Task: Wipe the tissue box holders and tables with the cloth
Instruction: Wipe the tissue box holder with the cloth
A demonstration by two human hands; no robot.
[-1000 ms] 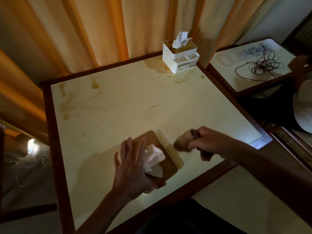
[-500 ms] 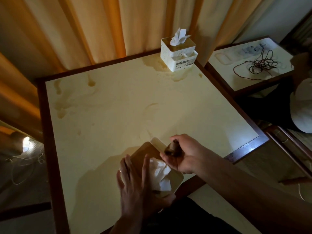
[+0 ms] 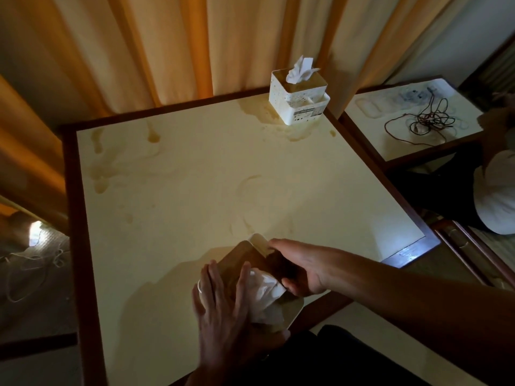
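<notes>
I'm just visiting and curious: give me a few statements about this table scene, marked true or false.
1. The left hand rests on the near tissue box holder. True.
2. The far tissue box holder lies tipped over. False: it stands upright, with a tissue sticking out.
3. The table shows brownish stains. True.
4. A tangled cord lies on this same table. False: it lies on the neighbouring table.

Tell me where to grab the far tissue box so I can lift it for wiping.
Grip the far tissue box by its two flat side walls, coming down from above. It stands upright near the table's back corner; its top carries a loose tissue, so avoid that.
</notes>
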